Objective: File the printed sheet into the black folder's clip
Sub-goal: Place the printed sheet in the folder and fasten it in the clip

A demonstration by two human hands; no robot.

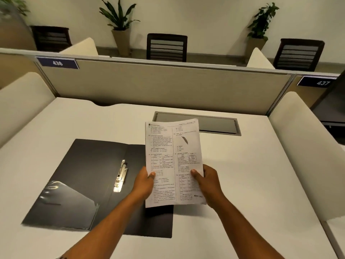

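Above open black folder [89, 176], printed sheet [172, 156], both hands gripping

One printed sheet [173, 161] is up between two hands — the left hand [144, 181] and the right hand [207, 181]. One black folder [84, 174] lies open on the counter [252, 174], carrying one metal clip [121, 176]. Beyond the partition stand three chairs [166, 47], three potted plants [119, 25] and two number plates — 436 [57, 63] and 437 [323, 82].
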